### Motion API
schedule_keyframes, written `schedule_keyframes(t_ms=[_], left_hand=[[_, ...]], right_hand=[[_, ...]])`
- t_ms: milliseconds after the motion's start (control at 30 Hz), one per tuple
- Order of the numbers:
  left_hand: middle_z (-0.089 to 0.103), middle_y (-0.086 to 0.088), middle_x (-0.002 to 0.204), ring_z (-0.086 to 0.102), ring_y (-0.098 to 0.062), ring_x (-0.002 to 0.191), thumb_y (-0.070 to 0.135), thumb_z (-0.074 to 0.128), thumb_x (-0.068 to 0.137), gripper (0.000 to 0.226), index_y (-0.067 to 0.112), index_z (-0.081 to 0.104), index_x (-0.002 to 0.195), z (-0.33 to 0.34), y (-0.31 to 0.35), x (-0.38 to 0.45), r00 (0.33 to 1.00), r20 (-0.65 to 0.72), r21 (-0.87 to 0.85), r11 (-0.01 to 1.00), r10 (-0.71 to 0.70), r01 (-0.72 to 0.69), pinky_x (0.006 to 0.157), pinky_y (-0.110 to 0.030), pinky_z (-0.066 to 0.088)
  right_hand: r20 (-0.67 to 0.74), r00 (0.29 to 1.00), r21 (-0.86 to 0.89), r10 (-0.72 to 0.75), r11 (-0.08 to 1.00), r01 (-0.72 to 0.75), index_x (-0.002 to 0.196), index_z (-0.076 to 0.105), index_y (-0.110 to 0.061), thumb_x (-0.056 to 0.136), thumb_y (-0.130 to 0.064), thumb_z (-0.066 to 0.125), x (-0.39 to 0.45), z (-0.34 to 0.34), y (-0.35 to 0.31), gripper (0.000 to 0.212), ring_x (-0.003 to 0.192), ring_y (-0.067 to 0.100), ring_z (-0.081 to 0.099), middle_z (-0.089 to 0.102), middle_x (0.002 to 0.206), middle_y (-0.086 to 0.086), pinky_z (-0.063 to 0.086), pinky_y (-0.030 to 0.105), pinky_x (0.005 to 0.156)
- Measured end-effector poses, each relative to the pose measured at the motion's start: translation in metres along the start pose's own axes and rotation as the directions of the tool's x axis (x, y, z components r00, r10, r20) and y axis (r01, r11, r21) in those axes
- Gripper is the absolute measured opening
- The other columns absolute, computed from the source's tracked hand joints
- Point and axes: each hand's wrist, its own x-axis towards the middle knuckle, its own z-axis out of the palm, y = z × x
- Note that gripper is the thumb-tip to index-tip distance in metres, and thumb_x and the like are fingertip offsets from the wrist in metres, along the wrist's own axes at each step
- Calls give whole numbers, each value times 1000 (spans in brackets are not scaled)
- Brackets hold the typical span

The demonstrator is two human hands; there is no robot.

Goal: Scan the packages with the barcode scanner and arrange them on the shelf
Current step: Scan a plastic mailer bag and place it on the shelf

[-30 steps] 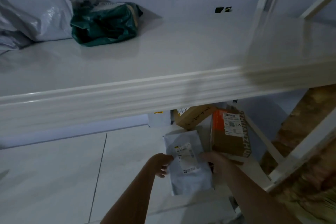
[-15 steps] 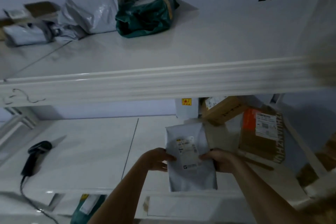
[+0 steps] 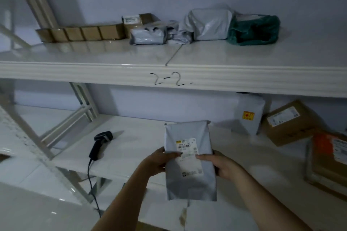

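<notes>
Grey poly mailer (image 3: 189, 157), label facing up, was held above the front of the lower shelf (image 3: 142, 137); left hand (image 3: 159, 161) gripped its left edge, right hand (image 3: 219, 167) its right edge, thumbs on the label. Barcode scanner (image 3: 100, 143) lay on the lower shelf, well left of the mailer. Upper shelf (image 3: 112, 73), marked "2-2", carried a row of cardboard boxes (image 3: 80, 33), grey mailers (image 3: 208, 25) and a green bag (image 3: 253, 31).

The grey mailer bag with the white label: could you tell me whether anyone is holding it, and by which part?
Yes. Both hands hold the grey mailer bag by its side edges at mid-height: left hand, right hand, thumbs on the label.
</notes>
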Motion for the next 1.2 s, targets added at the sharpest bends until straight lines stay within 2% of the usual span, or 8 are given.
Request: schedule_keyframes(t_ms=[100, 300, 533, 633, 767, 867, 967, 1200], left_hand=[[72, -11, 114, 70, -32, 104, 23, 85, 73, 55, 10, 63, 121, -52, 0, -19, 998, -23, -96, 994, 55, -57, 86, -48, 58], [74, -13, 107, 72, -32, 97, 24, 83, 77, 50, 6, 62, 118, -138, 3, -43, 970, -233, -174, 979, 64, -106, 81, -46, 60], [73, -14, 99, 71, -30, 91, 24, 72, 85, 28, 5, 70, 105, -210, 10, -31, 890, -444, -106, 980, 103, -166, 79, -42, 60], [70, -15, 102, 67, -29, 92, 23, 64, 91, 16, 11, 70, 98, -246, 11, -16, 880, -470, -49, 993, 70, -105, 82, -42, 56], [61, -12, 80, 55, -23, 68, 16, 62, 91, 24, 4, 67, 112, -301, 14, 11, 796, -600, 149, 989, 80, 13, 65, -31, 45], [69, -15, 107, 64, -32, 98, 26, 67, 87, 36, 6, 66, 117, -339, 17, 27, 721, -687, 364, 901, 88, 236, 83, -34, 49], [59, -21, 123, 58, -36, 111, 31, 70, 82, 59, 2, 49, 128, -372, 15, 41, 688, -721, 277, 878, -77, 389, 95, -43, 51], [53, -19, 133, 55, -32, 119, 35, 61, 93, 60, -1, 41, 137, -405, 1, 66, 766, -619, 363, 801, -175, 476, 99, -37, 48]], right_hand=[[-15, 1000, 24, -27, 999, 28, 129, 62, -6, 81, -9, 80, 19, 59, -7, 51, 107, 33, 71, 74, 116, 15, 57, 47, 94], [-21, 998, 36, -65, 997, 66, 122, 66, -7, 82, -6, 78, 55, 155, -22, 42, 99, 31, 74, 75, 111, 15, 62, 38, 73], [0, 998, 12, -59, 998, 59, 126, 65, -7, 82, -11, 78, 122, 211, -36, 46, 104, 34, 72, 74, 114, 16, 59, 45, 89], [-13, 999, 12, -44, 999, 44, 125, 65, -5, 80, -10, 77, 160, 226, -42, 46, 103, 36, 72, 74, 113, 18, 58, 47, 90], [-25, 999, -24, -36, 999, 35, 123, 65, -3, 78, -9, 77, 206, 239, -56, 47, 101, 38, 72, 75, 111, 19, 57, 51, 92], [-38, 999, -39, -5, 999, 4, 122, 65, -5, 78, -9, 76, 236, 247, -67, 45, 100, 39, 72, 75, 109, 19, 56, 56, 92], [-47, 999, -57, 3, 998, -6, 123, 65, -8, 80, -8, 74, 257, 251, -70, 44, 101, 40, 71, 75, 109, 19, 55, 58, 92], [-133, 991, -65, 1, 998, -10, 121, 65, -7, 84, -3, 71, 278, 265, -73, 38, 103, 42, 70, 73, 111, 22, 54, 59, 92]])
